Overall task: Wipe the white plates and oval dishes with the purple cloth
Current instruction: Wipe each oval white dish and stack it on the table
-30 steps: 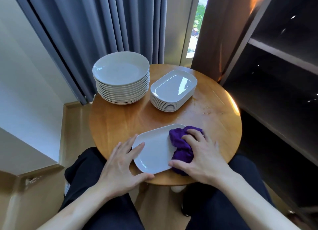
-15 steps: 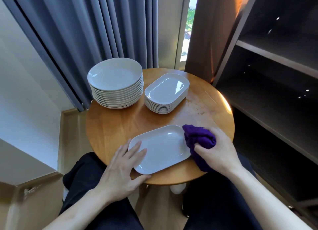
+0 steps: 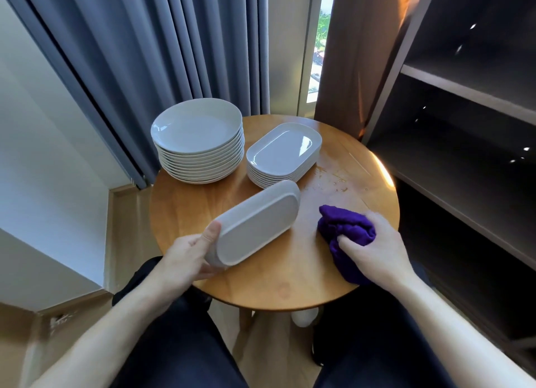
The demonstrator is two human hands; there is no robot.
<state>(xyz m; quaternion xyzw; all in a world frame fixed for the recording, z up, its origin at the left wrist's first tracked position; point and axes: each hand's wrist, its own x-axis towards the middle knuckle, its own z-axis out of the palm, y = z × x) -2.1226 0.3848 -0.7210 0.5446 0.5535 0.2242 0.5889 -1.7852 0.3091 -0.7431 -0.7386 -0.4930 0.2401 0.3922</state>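
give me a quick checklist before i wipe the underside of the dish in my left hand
1. Grip on the dish: left hand holds the oval dish at its near end, thumb on the rim. Ok.
2. Underside facing up: ok.
3. Cloth in hand: right hand grips the bunched purple cloth. Ok.
4. Cloth on the dish: not ok, it is on the table to the dish's right, apart from it.
5. Dish's far end clear of the stack of oval dishes: cannot tell, they overlap in view.
6. Dry tabletop: not ok, wet marks beside that stack.
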